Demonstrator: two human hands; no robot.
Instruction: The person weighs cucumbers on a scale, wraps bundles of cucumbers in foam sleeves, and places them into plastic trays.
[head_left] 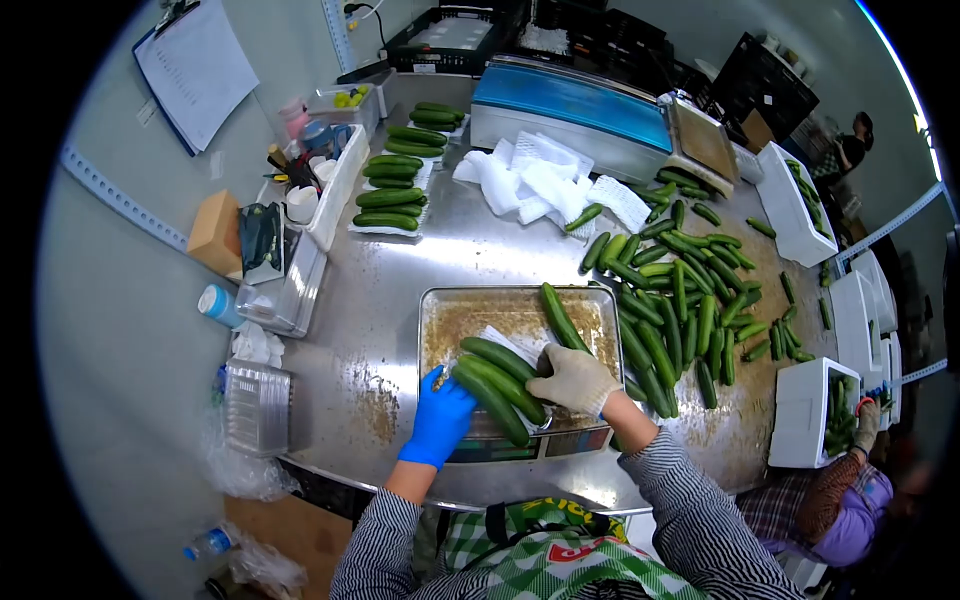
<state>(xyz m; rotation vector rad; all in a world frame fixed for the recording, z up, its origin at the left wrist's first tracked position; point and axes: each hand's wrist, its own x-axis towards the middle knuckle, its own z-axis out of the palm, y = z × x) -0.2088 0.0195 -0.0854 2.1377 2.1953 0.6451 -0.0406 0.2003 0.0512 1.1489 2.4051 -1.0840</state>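
Observation:
Two green cucumbers (490,395) lie side by side over a white foam net (508,342) in a stained metal tray (430,310). My left hand (440,415), in a blue glove, grips the left side of the pair; part of its fingers is hidden by the cucumbers. My right hand (575,380), in a beige glove, has its fingers curled at the right end of the pair, over the net's edge. One more cucumber (565,320) lies slanted at the tray's upper right. The tray sits on a scale (495,450), whose front shows below it.
Loose cucumbers (690,300) are heaped right of the tray. Grouped cucumbers on foam nets (388,220) line the back left, and more nets (540,180) are piled before a blue-topped machine (570,105). At right, a co-worker's gloved hand (867,425) is beside a white box (797,415).

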